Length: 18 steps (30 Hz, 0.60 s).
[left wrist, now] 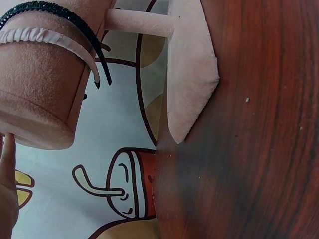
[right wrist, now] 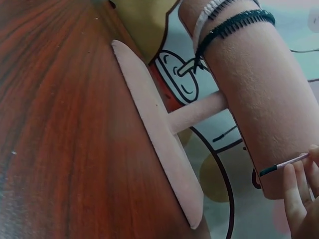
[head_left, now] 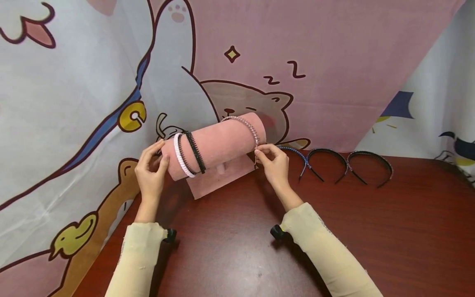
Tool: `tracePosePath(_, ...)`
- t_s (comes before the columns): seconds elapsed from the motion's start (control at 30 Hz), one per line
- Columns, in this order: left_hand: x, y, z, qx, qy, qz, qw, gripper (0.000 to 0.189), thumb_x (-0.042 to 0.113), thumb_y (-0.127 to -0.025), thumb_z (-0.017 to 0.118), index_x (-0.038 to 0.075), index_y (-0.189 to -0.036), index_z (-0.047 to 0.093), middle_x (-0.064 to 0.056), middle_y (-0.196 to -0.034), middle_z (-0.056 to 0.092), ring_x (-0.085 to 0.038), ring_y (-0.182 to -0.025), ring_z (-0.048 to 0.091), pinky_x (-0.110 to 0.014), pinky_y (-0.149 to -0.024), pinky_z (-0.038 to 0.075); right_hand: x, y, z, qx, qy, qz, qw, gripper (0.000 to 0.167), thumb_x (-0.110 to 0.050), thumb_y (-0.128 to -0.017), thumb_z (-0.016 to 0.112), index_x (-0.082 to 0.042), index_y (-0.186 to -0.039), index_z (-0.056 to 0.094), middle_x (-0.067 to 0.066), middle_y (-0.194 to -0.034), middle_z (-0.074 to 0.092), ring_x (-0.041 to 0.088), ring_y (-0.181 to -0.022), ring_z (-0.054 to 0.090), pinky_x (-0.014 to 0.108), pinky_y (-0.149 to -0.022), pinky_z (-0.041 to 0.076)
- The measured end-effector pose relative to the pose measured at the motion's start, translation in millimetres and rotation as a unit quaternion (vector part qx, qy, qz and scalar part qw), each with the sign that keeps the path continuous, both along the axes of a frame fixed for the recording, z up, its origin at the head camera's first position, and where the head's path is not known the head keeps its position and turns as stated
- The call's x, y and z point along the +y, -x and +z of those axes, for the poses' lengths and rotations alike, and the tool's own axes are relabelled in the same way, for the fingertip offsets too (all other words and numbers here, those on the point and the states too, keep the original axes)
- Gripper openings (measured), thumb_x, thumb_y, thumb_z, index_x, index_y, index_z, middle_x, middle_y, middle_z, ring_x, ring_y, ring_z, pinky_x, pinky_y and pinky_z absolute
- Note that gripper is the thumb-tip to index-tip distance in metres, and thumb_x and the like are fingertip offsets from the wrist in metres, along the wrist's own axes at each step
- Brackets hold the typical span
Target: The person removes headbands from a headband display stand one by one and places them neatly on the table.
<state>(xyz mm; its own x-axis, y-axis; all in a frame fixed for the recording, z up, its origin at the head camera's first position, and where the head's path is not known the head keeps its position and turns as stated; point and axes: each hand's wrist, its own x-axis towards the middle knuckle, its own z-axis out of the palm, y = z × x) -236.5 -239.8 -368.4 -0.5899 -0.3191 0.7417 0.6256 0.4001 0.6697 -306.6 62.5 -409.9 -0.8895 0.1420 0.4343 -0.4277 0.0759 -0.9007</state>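
Note:
A pink headband stand (head_left: 226,142), a padded roll on a post and flat base, stands at the back of the table. My left hand (head_left: 151,165) touches the roll's left end with its fingers and thumb. Pinched between the thumb and fingers of my right hand (head_left: 274,163) is one end of a pink beaded headband (head_left: 245,120), which arches over the roll's right part. Its dark tip (right wrist: 268,171) shows beyond the fingers in the right wrist view. Towards the left end, a white ruffled headband (head_left: 182,159) and a black toothed headband (head_left: 195,152) sit over the roll.
On the table to the right lie a blue headband (head_left: 297,152) and two dark headbands, one in the middle (head_left: 328,151) and one farther right (head_left: 371,153). A cartoon-printed cloth (head_left: 334,74) hangs right behind the stand. The reddish-brown tabletop (head_left: 230,247) extends in front.

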Motion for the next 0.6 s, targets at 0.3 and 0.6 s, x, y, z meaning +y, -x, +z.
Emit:
tracePosePath(0.3, 0.3, -0.1, 0.7, 0.0, 0.001, 0.0, 1.0, 0.035, -0.003, -0.086, 0.066, -0.007, -0.121, 0.068, -0.025, -0.126, 0.066, -0.01, -0.118, 0.063, -0.017, -0.093, 0.055, 9, 5.0, 6.8, -0.003, 0.015, -0.009, 0.9999, 0.012, -0.005, -0.089, 0.071, 0.005, -0.096, 0.073, 0.024, -0.09, 0.073, 0.001, -0.065, 0.066, 0.021, -0.064, 0.06)
tracePosePath(0.6, 0.2, -0.3, 0.8, 0.0, 0.004, 0.002, 1.0, 0.035, -0.003, -0.086, 0.066, -0.007, -0.121, 0.068, -0.028, -0.126, 0.064, -0.008, -0.118, 0.063, -0.017, -0.093, 0.054, 18, 8.4, 16.6, -0.019, 0.018, -0.013, 0.9996, 0.015, -0.005, -0.09, 0.07, 0.007, -0.098, 0.072, 0.027, -0.093, 0.072, 0.002, -0.063, 0.065, 0.018, -0.063, 0.059)
